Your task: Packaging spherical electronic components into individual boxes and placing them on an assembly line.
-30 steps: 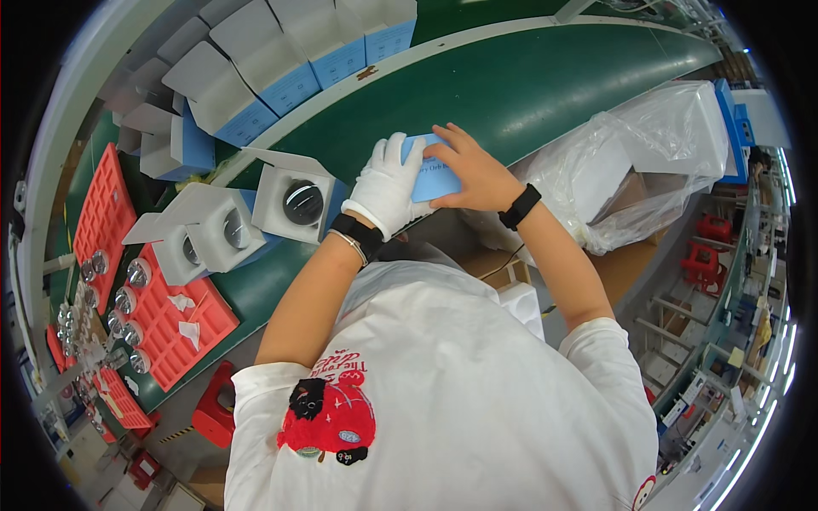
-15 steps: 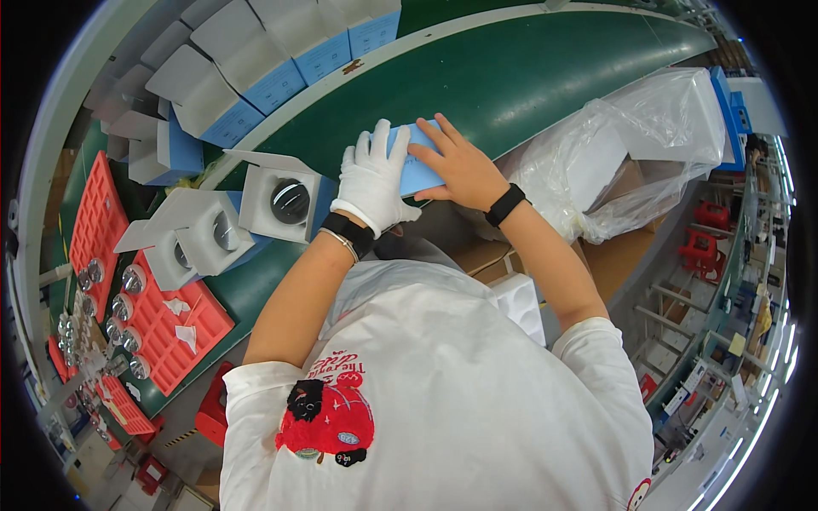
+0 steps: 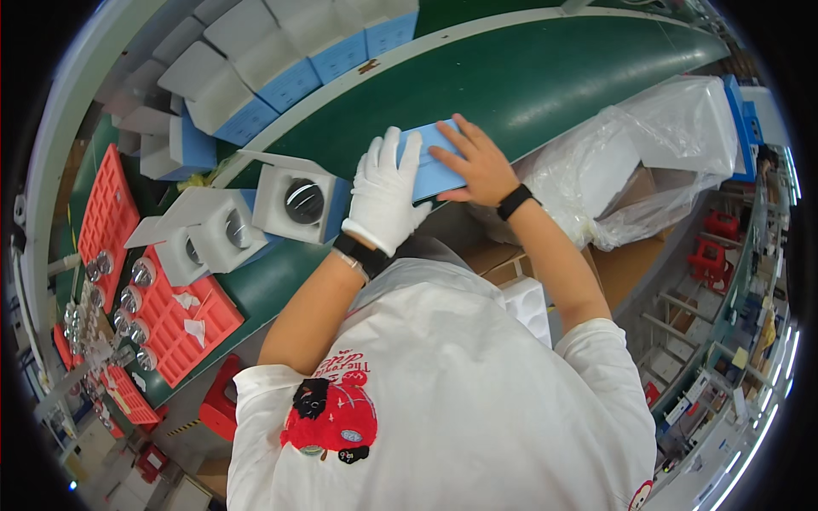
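A light blue cardboard box (image 3: 437,177) is held between my two hands over the near edge of the green bench. My left hand (image 3: 383,192), in a white glove, presses along its left side, fingers pointing away from me. Bare, my right hand (image 3: 479,169) grips the right side, its fingers over the top face and thumb at the near edge. Left of the gloved hand stands an open white-lined box (image 3: 271,200) with a dark, shiny round lens-like piece (image 3: 304,201) in it. Beside it are more open boxes (image 3: 206,209) holding similar glassy round pieces.
Open blue-and-white boxes (image 3: 243,115) line the far left. Red slotted trays (image 3: 200,332) carry several shiny round pieces (image 3: 143,272). Clear plastic sheeting (image 3: 588,170) covers white material at right. A carton (image 3: 503,266) and white foam tray (image 3: 528,308) sit below the bench edge.
The whole view has shifted slightly, so the bench and boxes appear farther right and lower. My hands still hold the blue box, and more of its top face shows between them.
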The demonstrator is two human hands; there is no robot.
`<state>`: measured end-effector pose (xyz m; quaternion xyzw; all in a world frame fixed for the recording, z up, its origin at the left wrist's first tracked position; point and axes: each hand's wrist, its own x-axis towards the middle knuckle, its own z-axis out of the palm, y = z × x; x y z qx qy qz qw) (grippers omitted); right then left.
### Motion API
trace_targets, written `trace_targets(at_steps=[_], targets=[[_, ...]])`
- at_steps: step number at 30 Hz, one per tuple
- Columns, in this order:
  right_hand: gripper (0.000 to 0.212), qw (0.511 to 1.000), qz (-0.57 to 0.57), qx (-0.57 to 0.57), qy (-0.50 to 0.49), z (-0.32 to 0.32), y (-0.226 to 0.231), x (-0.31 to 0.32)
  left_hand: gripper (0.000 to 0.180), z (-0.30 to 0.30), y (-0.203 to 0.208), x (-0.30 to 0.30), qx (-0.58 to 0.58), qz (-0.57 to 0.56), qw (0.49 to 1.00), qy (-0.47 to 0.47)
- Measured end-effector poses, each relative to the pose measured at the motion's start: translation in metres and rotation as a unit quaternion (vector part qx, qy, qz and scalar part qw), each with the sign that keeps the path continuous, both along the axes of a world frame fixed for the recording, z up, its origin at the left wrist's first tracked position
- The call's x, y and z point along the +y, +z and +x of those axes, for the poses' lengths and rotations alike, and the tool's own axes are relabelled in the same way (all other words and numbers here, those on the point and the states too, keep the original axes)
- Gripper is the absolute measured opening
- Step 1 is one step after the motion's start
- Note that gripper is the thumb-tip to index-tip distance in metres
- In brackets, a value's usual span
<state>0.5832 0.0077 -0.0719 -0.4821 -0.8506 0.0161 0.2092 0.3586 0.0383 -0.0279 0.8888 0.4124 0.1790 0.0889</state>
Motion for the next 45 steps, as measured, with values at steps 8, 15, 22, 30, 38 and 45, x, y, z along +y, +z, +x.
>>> trace_targets(at_steps=[8,15,22,30,38,45], targets=[[0.056,0.986,0.031,-0.115,-0.118,0.015,0.039,0.004,0.035,-0.126,0.068,0.001,-0.250,-0.001,0.947,0.203],[0.061,0.911,-0.189,0.358,-0.079,-0.130,0.019,0.001,0.037,-0.122,0.046,0.001,-0.040,-0.104,0.958,0.263],[0.065,0.612,-0.475,0.630,-0.049,-0.156,-0.020,0.047,0.050,-0.143,-0.019,0.017,-0.158,-0.305,0.904,0.255],[0.053,0.604,-0.471,0.636,-0.088,-0.150,-0.021,0.050,0.055,-0.115,-0.058,-0.002,-0.443,-0.424,0.755,0.233],[0.024,0.466,-0.451,0.759,0.061,-0.120,-0.046,0.050,0.032,-0.101,-0.084,0.014,-0.557,-0.411,0.705,0.152],[0.019,0.835,-0.345,0.428,0.017,-0.102,-0.008,0.033,0.023,-0.140,-0.099,0.020,-0.531,-0.434,0.728,0.025]])
